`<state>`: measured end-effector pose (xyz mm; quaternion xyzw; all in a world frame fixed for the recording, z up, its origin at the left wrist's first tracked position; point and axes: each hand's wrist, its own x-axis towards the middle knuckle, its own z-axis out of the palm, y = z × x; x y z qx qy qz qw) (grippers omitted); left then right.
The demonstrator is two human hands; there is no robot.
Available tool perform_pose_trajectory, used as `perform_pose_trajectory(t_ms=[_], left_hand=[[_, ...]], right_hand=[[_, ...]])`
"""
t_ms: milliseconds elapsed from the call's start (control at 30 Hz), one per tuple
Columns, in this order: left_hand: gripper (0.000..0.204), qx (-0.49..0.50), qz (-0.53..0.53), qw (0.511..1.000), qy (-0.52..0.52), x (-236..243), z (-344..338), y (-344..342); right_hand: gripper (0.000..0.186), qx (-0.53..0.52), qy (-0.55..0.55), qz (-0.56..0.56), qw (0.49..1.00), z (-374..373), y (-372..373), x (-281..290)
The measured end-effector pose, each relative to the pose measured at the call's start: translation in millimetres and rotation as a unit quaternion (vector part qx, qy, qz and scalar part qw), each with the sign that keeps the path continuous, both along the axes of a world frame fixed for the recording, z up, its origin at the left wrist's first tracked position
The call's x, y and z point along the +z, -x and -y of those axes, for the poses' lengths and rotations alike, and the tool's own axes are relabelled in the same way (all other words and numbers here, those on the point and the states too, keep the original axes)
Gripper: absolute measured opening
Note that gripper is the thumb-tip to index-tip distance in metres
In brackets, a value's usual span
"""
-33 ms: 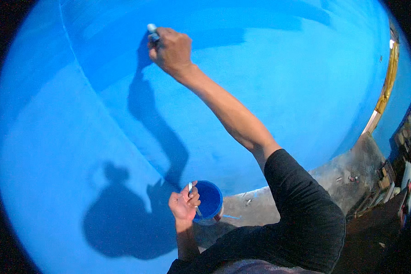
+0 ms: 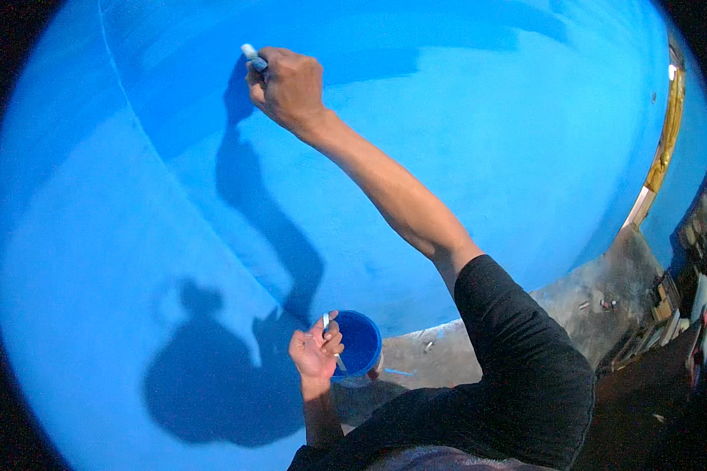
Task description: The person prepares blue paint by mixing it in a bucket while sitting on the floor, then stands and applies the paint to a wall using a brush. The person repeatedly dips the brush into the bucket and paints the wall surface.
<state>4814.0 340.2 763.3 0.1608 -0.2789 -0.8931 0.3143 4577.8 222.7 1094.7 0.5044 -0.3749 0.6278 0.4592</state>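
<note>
Paintbrush with a pale blue-smeared handle (image 2: pixel 252 56) is sitting high up against the bright blue painted wall (image 2: pixel 487 141), right hand (image 2: pixel 287 86) fingers curling tight around it. Left hand (image 2: pixel 314 352) is pinching the rim of a small round blue paint tub (image 2: pixel 359 344) down low, near the grey concrete floor (image 2: pixel 589 298).

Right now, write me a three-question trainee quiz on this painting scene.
1. True or false: the right hand is raised against the blue wall with a paint tool's pale handle showing above the fist.
2. What does the left hand hold? A) a small cup of blue paint B) a ladder rung C) a folded rag
3. Fill in: the wall's bottom edge meets a bare grey ____ floor.

Key
1. True.
2. A: the paint cup sits in the left hand, with a thin pale stick pinched against its rim.
3. Concrete, as far as the view shows.
</note>
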Motion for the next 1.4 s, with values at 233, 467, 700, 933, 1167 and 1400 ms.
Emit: perform_pose_trajectory(t_ms=[233,467,700,933,1167,1400], left_hand=[[0.069,0.013,0.008,1.0,-0.01,-61.6,26.4,-9.0],[0.07,0.017,0.007,1.0,-0.016,-51.6,35.3,7.7],[0.072,0.001,0.024,1.0,0.008,32.0,-5.8,12.0],[0.07,-0.017,0.002,1.0,0.002,49.5,-19.9,14.9],[0.073,0.022,0.014,1.0,0.006,85.0,-47.7,38.1],[0.077,0.012,0.009,1.0,0.0,92.9,-53.4,27.5]], right_hand=[[0.025,0.059,-0.053,0.13,0.988,-23.4,161.2,-62.7],[0.028,-0.249,0.046,0.145,0.956,-239.3,380.9,-48.4],[0.022,-0.327,0.08,0.007,0.942,-222.5,359.5,14.6],[0.029,0.036,-0.066,0.096,0.993,-169.4,170.8,45.7],[0.027,0.062,0.016,0.197,0.978,-309.1,375.6,73.6],[0.026,-0.263,0.084,0.281,0.919,-375.0,461.3,86.0]])
